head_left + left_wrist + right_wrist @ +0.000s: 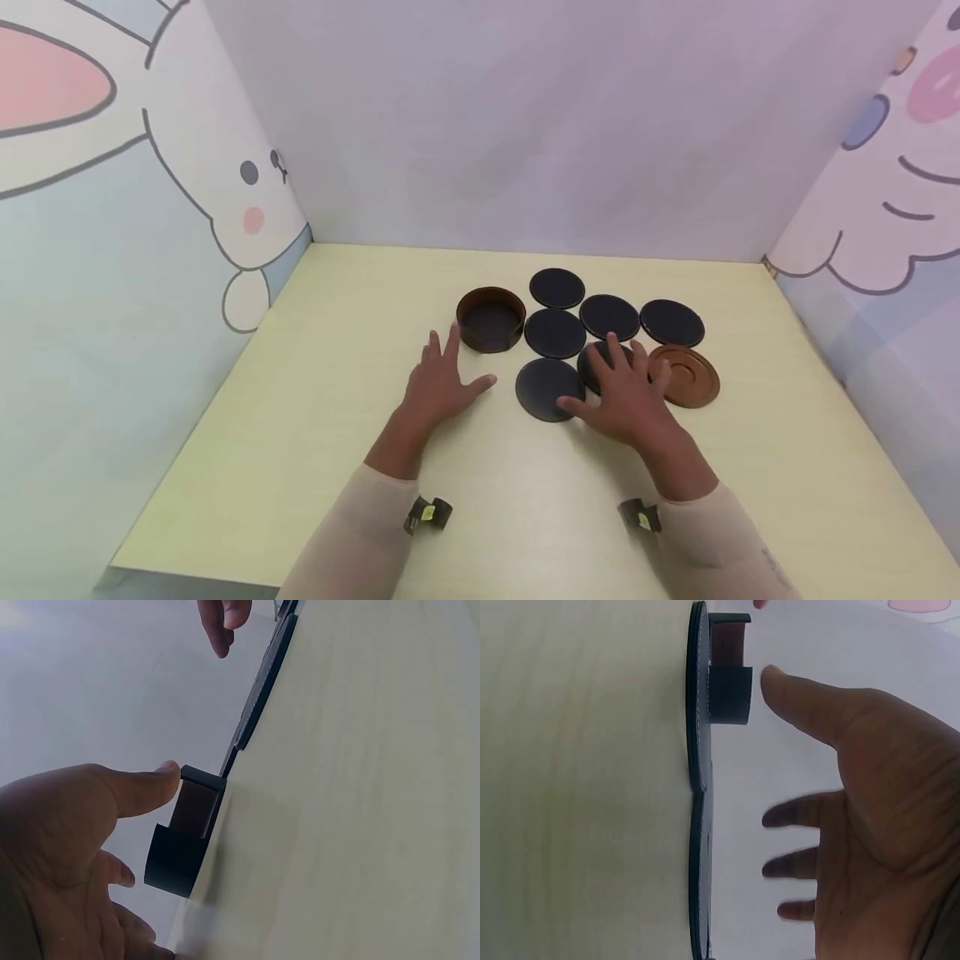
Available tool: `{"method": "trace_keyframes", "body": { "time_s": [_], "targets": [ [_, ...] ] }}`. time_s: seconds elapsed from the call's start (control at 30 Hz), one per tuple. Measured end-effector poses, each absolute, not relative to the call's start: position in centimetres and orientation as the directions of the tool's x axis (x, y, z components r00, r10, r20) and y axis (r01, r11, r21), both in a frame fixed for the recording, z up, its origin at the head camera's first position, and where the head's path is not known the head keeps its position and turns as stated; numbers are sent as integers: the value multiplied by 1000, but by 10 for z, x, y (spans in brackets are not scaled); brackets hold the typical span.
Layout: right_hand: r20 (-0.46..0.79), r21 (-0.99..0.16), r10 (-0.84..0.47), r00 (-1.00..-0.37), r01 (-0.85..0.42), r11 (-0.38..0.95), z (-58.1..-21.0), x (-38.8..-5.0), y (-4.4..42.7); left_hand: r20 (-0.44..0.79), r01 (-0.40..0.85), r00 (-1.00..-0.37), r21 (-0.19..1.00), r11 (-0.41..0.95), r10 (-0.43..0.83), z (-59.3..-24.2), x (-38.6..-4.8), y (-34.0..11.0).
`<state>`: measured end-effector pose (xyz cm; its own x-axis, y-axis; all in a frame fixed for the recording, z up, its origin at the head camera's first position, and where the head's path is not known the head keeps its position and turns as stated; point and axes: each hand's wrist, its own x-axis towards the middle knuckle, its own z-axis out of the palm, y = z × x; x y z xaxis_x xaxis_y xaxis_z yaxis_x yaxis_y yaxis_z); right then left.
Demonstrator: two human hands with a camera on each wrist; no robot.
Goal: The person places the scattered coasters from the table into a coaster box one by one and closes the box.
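Note:
A round dark holder (491,323) with raised walls and a brown inside stands mid-table; its wall has a gap in the left wrist view. My left hand (438,387), fingers spread, is beside its near left side and holds nothing. Several flat black round coasters lie to its right, among them the nearest coaster (550,390). Over them my right hand (626,396) hovers with spread fingers, partly hiding one black coaster (592,367) and the edge of a brown disc (686,379). In the right wrist view that hand (877,802) is clear of the coasters.
More black coasters lie farther back, including a back one (557,287) and a right one (672,322). The pale table (315,375) meets a plain wall (525,125) behind and walls with cartoon drawings at both sides.

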<state>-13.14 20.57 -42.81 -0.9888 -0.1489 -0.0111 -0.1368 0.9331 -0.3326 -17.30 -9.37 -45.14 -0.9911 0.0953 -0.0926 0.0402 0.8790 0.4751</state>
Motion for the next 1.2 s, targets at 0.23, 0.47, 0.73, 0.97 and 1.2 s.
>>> {"method": "trace_keyframes", "body": {
  "time_s": [0.23,0.47,0.73,0.97,1.2],
  "targets": [
    [2,-329,-262,-965,-248,911,-430,-135,191,-135,0,-987,524,851,83,-452,-193,-102],
    [-35,-279,-354,-935,-331,902,-427,-137,177,-32,71,-988,780,622,154,-465,-228,-116],
    [-107,-325,-405,-908,-353,877,-423,-141,166,-46,62,-980,853,518,192,-476,-246,-119],
    [-185,-358,-413,-892,-330,873,-422,-155,154,-45,85,-972,846,527,230,-481,-249,-123],
    [-226,-367,-417,-880,-320,874,-424,-162,154,-40,117,-970,784,610,239,-486,-250,-123]
  ]
}}
